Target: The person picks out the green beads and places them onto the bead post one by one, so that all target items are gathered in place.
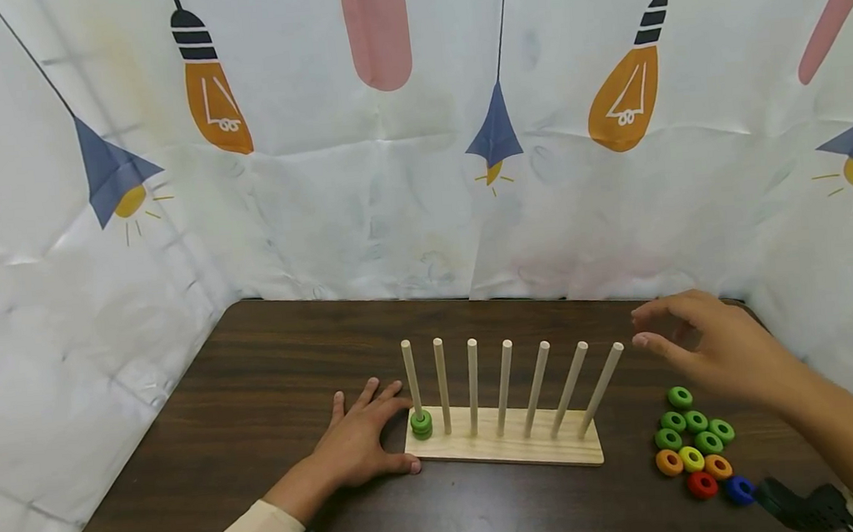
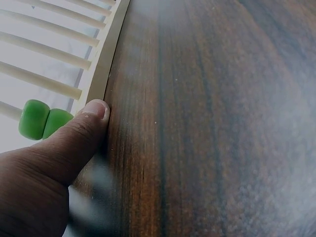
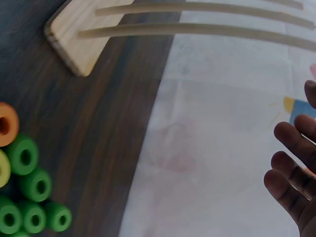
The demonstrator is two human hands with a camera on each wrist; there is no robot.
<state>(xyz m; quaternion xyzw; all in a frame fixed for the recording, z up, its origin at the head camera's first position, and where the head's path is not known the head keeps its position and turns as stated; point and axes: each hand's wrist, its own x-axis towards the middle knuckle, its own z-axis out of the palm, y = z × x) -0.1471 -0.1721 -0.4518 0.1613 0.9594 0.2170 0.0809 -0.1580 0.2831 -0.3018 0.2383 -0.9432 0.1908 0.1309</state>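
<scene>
A pale wooden pegboard (image 1: 501, 444) with several upright pegs stands on the table. Two green beads (image 1: 421, 425) are stacked on its leftmost peg; the left wrist view shows the same green beads (image 2: 42, 120) close up. My left hand (image 1: 361, 442) lies spread at the board's left end, its thumb (image 2: 81, 131) touching the front edge. Raised above the table beyond the right end, my right hand (image 1: 711, 344) has loosely bent fingers, with nothing between them. In the right wrist view its fingers (image 3: 291, 182) are apart from the pegs.
Loose green beads (image 1: 696, 422) lie in a cluster right of the board, below my right hand. Nearer me are orange beads (image 1: 669, 462), a yellow bead (image 1: 691, 458), a red bead (image 1: 703, 485) and a blue bead (image 1: 740, 490). A printed white sheet (image 1: 423, 216) hangs behind the dark table (image 1: 275, 353).
</scene>
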